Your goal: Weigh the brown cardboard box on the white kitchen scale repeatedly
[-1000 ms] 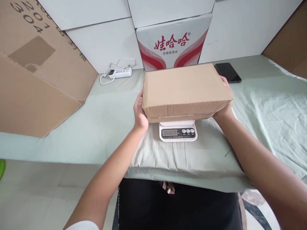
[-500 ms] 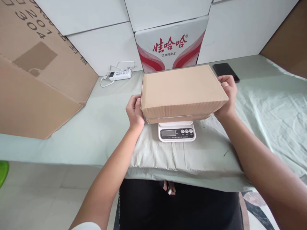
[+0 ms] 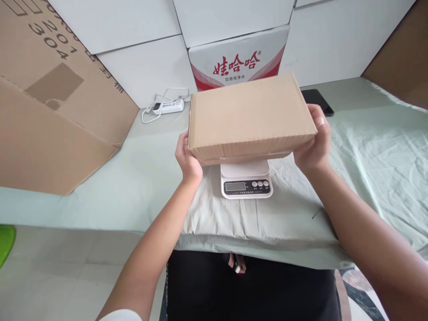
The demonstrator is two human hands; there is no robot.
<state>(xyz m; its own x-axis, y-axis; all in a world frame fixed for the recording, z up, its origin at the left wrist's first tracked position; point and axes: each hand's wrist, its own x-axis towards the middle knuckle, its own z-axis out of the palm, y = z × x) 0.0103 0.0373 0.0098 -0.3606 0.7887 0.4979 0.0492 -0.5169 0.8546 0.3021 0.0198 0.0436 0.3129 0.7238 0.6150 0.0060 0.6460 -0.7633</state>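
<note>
A plain brown cardboard box [image 3: 250, 113] is held between both my hands, above a small white digital kitchen scale [image 3: 246, 185]. My left hand [image 3: 187, 158] grips the box at its left end, fingers partly hidden behind it. At the right end my right hand [image 3: 316, 136] holds on, thumb along the side and the other fingers out of sight beneath. The scale's front panel, with a blank-looking display and several round buttons, shows in front of the box; the back of its platform is covered from view.
Behind stands a white and red printed carton [image 3: 236, 62] against white panels. A black phone [image 3: 317, 102] lies at the back right. A white device with a cable [image 3: 169, 106] lies back left. A large cardboard carton [image 3: 67, 111] occupies the left of the cloth-covered table [image 3: 150, 178].
The box has risen off the scale and shifted slightly left and back, exposing more of the scale's platform. Both hands moved with it, and the right fingers went lower around its end.
</note>
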